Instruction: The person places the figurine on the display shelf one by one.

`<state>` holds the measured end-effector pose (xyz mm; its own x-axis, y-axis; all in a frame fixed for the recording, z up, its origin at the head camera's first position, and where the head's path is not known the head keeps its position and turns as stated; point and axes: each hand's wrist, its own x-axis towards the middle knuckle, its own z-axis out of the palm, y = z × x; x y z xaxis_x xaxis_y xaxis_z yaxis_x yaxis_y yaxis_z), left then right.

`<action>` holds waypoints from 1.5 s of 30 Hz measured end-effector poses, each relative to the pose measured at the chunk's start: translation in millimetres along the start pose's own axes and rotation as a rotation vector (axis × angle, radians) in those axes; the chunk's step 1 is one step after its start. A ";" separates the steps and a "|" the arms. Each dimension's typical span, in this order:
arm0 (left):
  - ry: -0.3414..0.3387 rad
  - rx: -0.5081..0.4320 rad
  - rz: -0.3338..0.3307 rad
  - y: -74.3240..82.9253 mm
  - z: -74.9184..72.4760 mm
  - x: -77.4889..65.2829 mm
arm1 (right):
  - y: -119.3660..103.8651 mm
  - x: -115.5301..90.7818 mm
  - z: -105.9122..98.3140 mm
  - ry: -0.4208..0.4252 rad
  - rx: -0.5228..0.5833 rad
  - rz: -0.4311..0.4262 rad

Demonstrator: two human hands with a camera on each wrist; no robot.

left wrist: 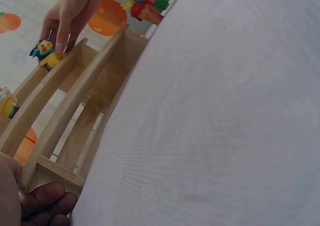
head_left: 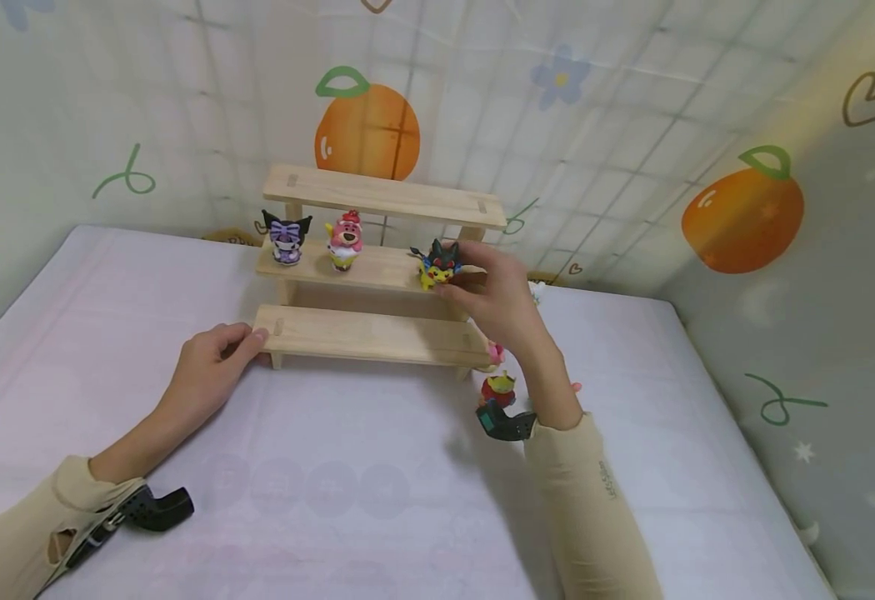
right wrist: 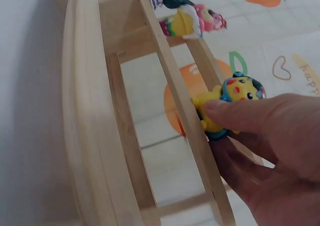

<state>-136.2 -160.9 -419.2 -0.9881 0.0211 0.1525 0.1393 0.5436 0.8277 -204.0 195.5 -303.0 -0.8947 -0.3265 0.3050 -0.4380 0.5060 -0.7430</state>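
A three-tier wooden display rack (head_left: pixel 377 335) stands on the white-covered table. My right hand (head_left: pixel 499 296) pinches a small yellow figurine (head_left: pixel 439 268) with a dark blue-black eared hood, at the right part of the middle tier. In the right wrist view, the thumb lies on the figurine's yellow body (right wrist: pixel 212 98), which is right at the tier's edge. My left hand (head_left: pixel 201 371) grips the left end of the bottom tier, thumb near its top and fingers curled below. On the middle tier's left stand a purple figurine with black ears (head_left: pixel 286 242) and a pink bear figurine (head_left: pixel 345 240).
A red-and-green figurine (head_left: pixel 498 389) stands on the table near my right wrist. Partly hidden behind the right hand and arm are a pink item (head_left: pixel 495 353) and a white one (head_left: pixel 537 292). A curtain printed with oranges (head_left: pixel 367 129) hangs right behind the rack.
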 end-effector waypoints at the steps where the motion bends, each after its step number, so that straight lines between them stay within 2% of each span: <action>1: 0.001 0.000 0.000 -0.6 0.1 0.2 | -1.8 1.6 3.0 0.002 -0.001 -0.003; 13: 0.003 0.003 -0.007 -1.1 0.7 0.8 | -6.7 19.9 25.3 0.013 0.011 -0.015; 28: -0.005 0.006 -0.020 -2.6 1.9 0.2 | -4.8 18.6 28.3 0.021 0.000 -0.001; 38: 0.009 0.001 0.001 1.2 1.0 -0.8 | 4.2 4.8 3.2 0.010 0.008 0.025; 45: 0.010 -0.003 0.001 0.7 0.4 -1.2 | 12.5 -6.2 -21.8 0.000 -0.078 0.027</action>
<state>-134.9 -160.3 -419.0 -0.9872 0.0133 0.1590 0.1409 0.5409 0.8292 -205.8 221.3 -301.2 -0.9062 -0.3122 0.2851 -0.4191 0.5750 -0.7026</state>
